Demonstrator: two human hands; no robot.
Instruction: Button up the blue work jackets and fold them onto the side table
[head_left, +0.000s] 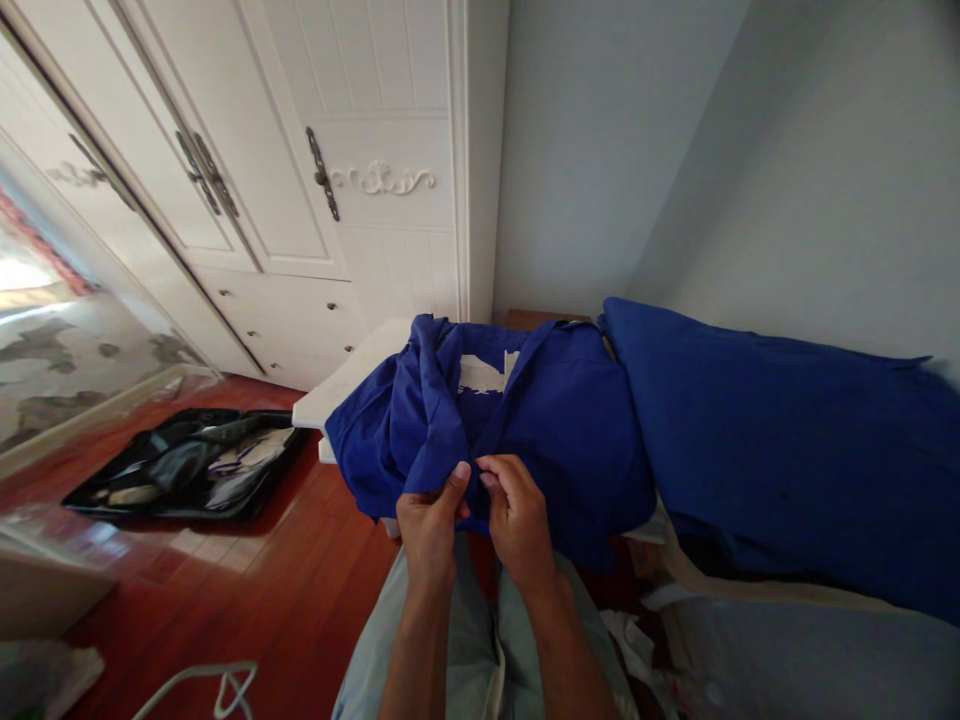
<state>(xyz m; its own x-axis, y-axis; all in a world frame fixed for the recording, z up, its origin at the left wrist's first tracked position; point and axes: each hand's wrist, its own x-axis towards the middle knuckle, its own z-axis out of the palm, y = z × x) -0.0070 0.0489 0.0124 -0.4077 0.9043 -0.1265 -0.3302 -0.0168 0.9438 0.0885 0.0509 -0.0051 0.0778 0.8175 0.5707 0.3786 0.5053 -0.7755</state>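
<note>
So there's a blue shirt (592, 440) spread out on a white table (352, 370), covering most of the top, with just the table's left end poking out. The shirt's collar is at the far side of the table, and there's a white patch (480, 374) showing in the neck opening.

Both hands are at the near edge of the table, close together on the shirt's front. The left hand (429, 530) has the shirt's edge pinched between thumb and fingers. The right hand (519, 512) is right beside it, thumb and index finger curled together in a pinch on the shirt too. Can't tell exactly which bit is between those fingertips, it's too small to make out.

Pale pants (367, 660) on the person's legs, right up close on the near side of the table. Just right of the table there's a big heap of blue cloth (795, 450) touching the shirt. Left of the table, an open black case (165, 519) sits on the red floor (322, 570) with stuff in it. Beyond the table is a white wardrobe (397, 90).
</note>
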